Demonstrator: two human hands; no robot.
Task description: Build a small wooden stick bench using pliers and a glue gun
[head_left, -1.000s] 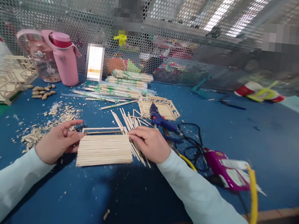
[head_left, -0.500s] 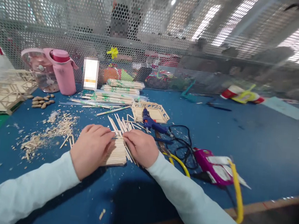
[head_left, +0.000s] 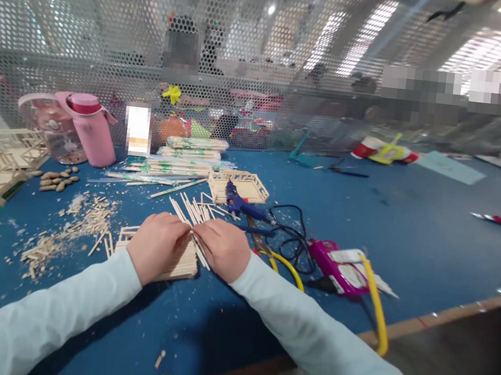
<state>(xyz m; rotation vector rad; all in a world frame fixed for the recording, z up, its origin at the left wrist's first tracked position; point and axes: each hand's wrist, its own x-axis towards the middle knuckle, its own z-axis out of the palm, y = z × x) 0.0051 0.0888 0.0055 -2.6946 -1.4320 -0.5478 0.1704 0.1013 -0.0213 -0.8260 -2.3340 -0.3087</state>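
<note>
Blue tabletop point(head_left: 338, 205): left hand point(head_left: 155, 246) and right hand point(head_left: 224, 247) curl palm-down, fingertips together at a stick panel point(head_left: 186, 264), grip unclear.

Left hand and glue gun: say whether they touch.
Apart. The head view shows loose sticks in the gap between the left hand and the glue gun.

From left hand point(head_left: 154, 249) and right hand point(head_left: 221, 249): passable at six over open table point(head_left: 114, 334), bar wood chips point(head_left: 161, 357). Blocked at twelve by loose sticks point(head_left: 196, 207) and bundles point(head_left: 181, 168) behind, at two by a glue gun point(head_left: 243, 206), at three by looped cable point(head_left: 294, 235). Littered at nine with scraps point(head_left: 95, 219). Roomy at two, beyond the glue gun.
</note>
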